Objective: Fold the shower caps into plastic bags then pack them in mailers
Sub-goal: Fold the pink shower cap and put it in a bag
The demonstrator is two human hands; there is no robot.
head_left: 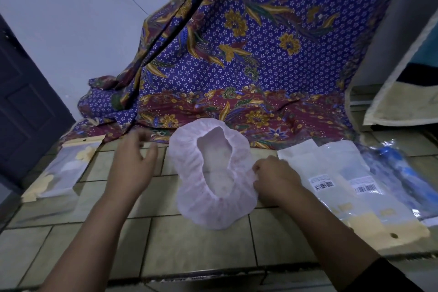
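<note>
A pale pink shower cap lies opening-up on the tiled floor in the middle of the view. My right hand pinches its gathered elastic rim on the right side. My left hand hovers just left of the cap with fingers loosely spread, holding nothing and blurred by motion. Flat plastic bags with barcode labels lie to the right of the cap. A packed bag with a cream header lies at the left.
A blue and maroon batik cloth hangs behind the cap and spills onto the floor. A blue-printed plastic pack lies at the far right. A dark door stands at the left, and a cream-edged mat leans at the right.
</note>
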